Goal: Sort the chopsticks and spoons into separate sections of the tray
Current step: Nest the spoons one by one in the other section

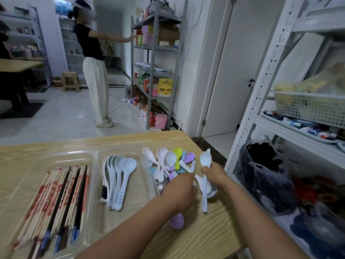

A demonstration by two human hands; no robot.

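Spoons of mixed colours lie heaped at the right end of the clear tray, while the chopsticks fill its left section and a neat row of pale blue spoons sits in the middle one. The right hand grips a pale blue spoon by its handle; the left hand is curled down into the heap, pinching a white spoon's handle, I'd judge. The step looks like pulling blue spoons out; next the held one should cross left to the middle row. The heap sits near the surface's right edge, a shelf rack close beside; a purple spoon lies under the left wrist.
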